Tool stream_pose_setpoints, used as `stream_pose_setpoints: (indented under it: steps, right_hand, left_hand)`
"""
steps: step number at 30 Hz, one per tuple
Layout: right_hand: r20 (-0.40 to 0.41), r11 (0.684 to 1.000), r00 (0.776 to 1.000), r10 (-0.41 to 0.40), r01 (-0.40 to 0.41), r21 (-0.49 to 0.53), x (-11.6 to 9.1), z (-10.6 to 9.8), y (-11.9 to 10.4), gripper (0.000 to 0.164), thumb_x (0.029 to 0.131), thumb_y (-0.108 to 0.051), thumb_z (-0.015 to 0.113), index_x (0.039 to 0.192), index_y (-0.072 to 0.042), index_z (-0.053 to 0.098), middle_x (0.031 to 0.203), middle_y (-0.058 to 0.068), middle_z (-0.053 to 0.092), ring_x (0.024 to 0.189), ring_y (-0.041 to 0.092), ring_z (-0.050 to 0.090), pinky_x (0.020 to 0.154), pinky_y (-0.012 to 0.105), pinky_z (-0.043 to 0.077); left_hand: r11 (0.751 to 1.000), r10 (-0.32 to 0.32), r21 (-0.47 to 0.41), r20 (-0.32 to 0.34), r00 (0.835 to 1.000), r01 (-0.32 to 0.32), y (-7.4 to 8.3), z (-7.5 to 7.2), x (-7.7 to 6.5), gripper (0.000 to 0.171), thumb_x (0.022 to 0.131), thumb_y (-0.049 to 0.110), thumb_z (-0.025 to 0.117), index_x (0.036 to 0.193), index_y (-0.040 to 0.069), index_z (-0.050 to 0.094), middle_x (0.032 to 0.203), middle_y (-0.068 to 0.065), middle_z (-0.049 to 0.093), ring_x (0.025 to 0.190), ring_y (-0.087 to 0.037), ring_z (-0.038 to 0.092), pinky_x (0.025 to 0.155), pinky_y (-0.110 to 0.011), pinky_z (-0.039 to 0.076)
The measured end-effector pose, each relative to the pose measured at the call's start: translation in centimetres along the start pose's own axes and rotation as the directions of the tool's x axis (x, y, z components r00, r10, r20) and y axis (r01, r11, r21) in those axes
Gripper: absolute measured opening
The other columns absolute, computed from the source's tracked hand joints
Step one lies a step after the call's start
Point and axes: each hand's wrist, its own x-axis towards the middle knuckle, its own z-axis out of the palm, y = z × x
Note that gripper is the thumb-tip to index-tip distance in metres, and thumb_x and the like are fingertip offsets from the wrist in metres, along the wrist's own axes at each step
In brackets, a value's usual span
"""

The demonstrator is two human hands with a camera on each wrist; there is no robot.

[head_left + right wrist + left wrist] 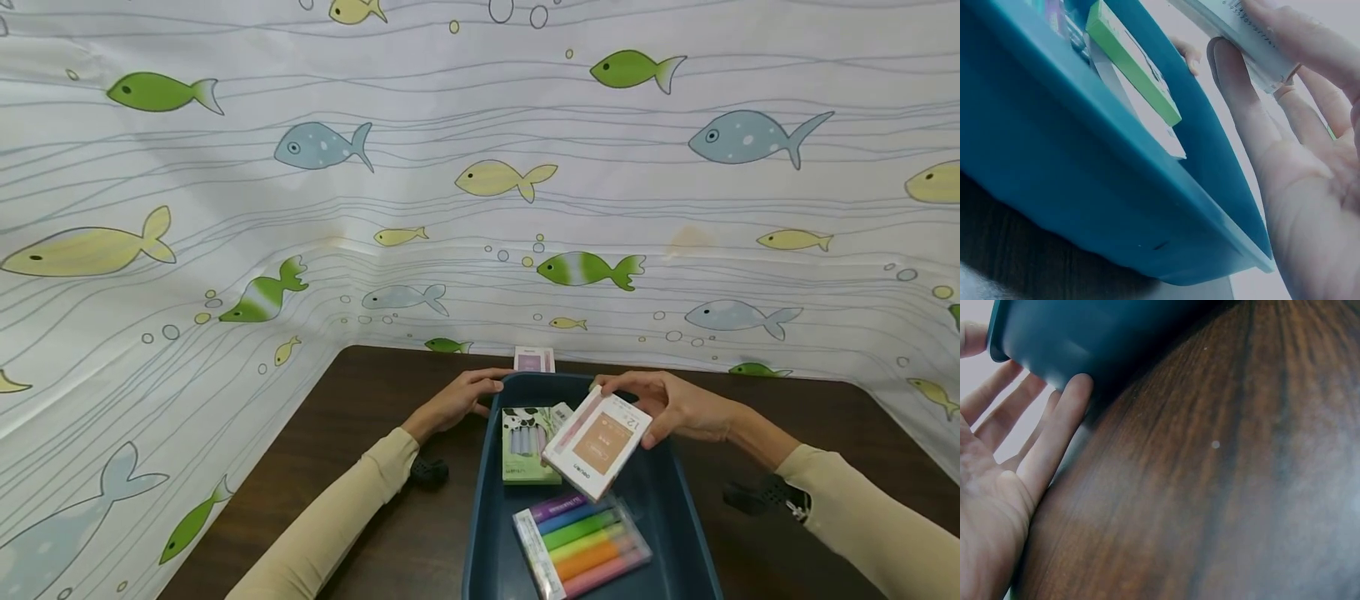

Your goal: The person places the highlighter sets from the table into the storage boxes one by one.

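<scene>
My right hand [686,408] grips a white cardboard box [603,442] with a brown panel and a "12" on it, tilted above a dark blue storage bin [480,517]. At the bin's far left corner, my left hand [453,402] holds the rim. In the left wrist view most fingers [1063,419] lie along the outer wall, and one digit shows above the rim. Inside the bin are a green pen box [528,467] with a panda picture and a clear pack of rainbow-coloured markers [585,546]. The right wrist view shows a white item [1150,125] beneath the green box.
Behind the bin's far end, a white box with a purple panel [534,359] shows its upper part. The bin stands on a dark wood table [390,508]. A fish-patterned curtain [480,208] hangs along the table's back and sides.
</scene>
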Motion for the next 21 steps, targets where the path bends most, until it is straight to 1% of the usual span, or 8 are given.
stream_pose_setpoints:
  steps: [5,7,12,16,18,20,21]
  right_hand:
    - [0.013,1.000,1.000,0.010,-0.010,-0.006,-0.10,0.32,0.29,0.066,0.087,0.011,0.072,0.145,0.010,0.042,0.166,0.025,-0.004,0.145,0.041,0.032,0.099,0.050,0.048]
    - [0.017,1.000,1.000,0.010,-0.010,-0.007,-0.17,0.37,0.33,0.065,0.088,0.011,0.072,0.146,0.010,0.042,0.167,0.024,0.000,0.146,0.040,0.030,0.099,0.049,0.048]
    - [0.024,1.000,0.999,0.021,-0.020,-0.016,-0.29,0.69,0.18,0.066,0.088,0.011,0.072,0.147,0.011,0.041,0.167,0.024,-0.004,0.149,0.035,0.026,0.099,0.048,0.048]
    - [0.044,0.999,0.998,0.034,-0.032,-0.032,-0.34,1.03,0.16,0.068,0.087,0.013,0.072,0.147,0.012,0.040,0.167,0.023,-0.006,0.152,0.030,0.019,0.103,0.052,0.045]
    - [0.064,0.999,0.997,0.038,-0.036,-0.034,-0.39,1.09,0.15,0.068,0.087,0.013,0.071,0.148,0.011,0.040,0.168,0.020,-0.002,0.153,0.024,0.014,0.107,0.054,0.041]
    - [0.099,0.999,0.995,0.018,-0.015,-0.036,-0.44,0.97,0.10,0.064,0.091,0.009,0.070,0.148,0.010,0.041,0.168,0.020,0.005,0.153,0.023,0.013,0.110,0.054,0.037]
    - [0.118,0.999,0.993,-0.009,0.014,-0.038,-0.44,0.85,0.01,0.060,0.095,0.006,0.068,0.148,0.010,0.041,0.167,0.021,0.010,0.153,0.025,0.014,0.113,0.054,0.033]
  left_hand:
    - [1.000,0.000,-0.004,0.012,1.000,0.000,0.01,0.10,-0.17,0.048,0.109,0.022,0.048,0.154,0.007,0.046,0.144,-0.012,0.056,0.124,-0.032,0.059,0.088,-0.050,0.056]
    - [1.000,0.003,-0.003,0.011,1.000,-0.003,0.05,0.10,-0.22,0.048,0.109,0.022,0.048,0.154,0.007,0.046,0.144,-0.012,0.056,0.124,-0.032,0.058,0.088,-0.050,0.056]
    - [1.000,0.005,0.003,0.006,1.000,-0.005,0.18,0.05,-0.24,0.046,0.109,0.023,0.049,0.153,0.011,0.048,0.143,-0.011,0.056,0.124,-0.032,0.058,0.089,-0.050,0.055]
    - [1.000,0.007,0.005,0.007,1.000,-0.007,0.21,0.02,-0.21,0.046,0.109,0.023,0.049,0.153,0.011,0.049,0.143,-0.012,0.056,0.124,-0.032,0.058,0.089,-0.050,0.055]
    - [1.000,0.007,0.000,0.009,1.000,-0.007,0.20,0.01,-0.19,0.046,0.109,0.023,0.049,0.153,0.010,0.048,0.144,-0.012,0.056,0.124,-0.032,0.058,0.089,-0.050,0.056]
    - [1.000,0.006,-0.002,0.013,1.000,-0.006,0.23,0.03,-0.19,0.047,0.109,0.023,0.049,0.154,0.009,0.047,0.144,-0.012,0.056,0.124,-0.032,0.058,0.089,-0.050,0.056]
    - [1.000,0.005,-0.001,0.014,1.000,-0.005,0.26,0.04,-0.19,0.047,0.109,0.023,0.049,0.154,0.009,0.047,0.144,-0.012,0.056,0.124,-0.032,0.058,0.089,-0.050,0.056]
